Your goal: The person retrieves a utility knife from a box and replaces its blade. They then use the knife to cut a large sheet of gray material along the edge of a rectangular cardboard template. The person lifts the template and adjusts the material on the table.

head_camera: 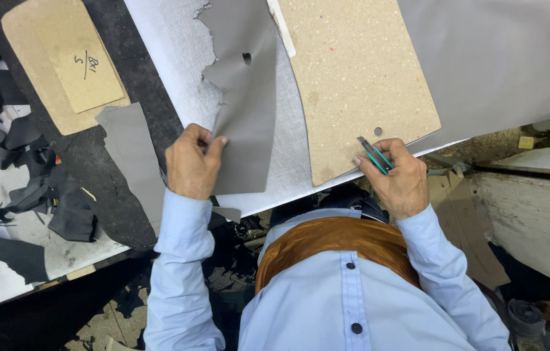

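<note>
The left hand (190, 162) was closed in a pinch on the lower edge of a grey, ragged-edged sheet of thin leather-like material (249, 97) — thumb on top, the other fingers curled beneath and mostly hidden by the back of the hand. That sheet lay across a white textured work surface (180, 52), its torn left margin curling upward and a small dark hole showing near its top. The right hand (400, 177) was also closed, wrapped around a slim utility knife with a teal and grey handle (374, 156); the blade end pointed up and to the left and rested at the lower edge of a tan, speckled fibreboard pattern piece (359, 78), just beside a small round hole in that board. The board sat flat on the white surface, to the right of the grey sheet and touching it along one side. A larger pale grey sheet (502, 58) covered the table's right part, overlapping the board's right edge. Off to the left, well apart from both hands, lay a rounded cardboard template (60, 62) on a dark strip, with black offcuts (34, 188) heaped below it — and a smaller grey scrap (133, 153) just beside the left wrist.
</note>
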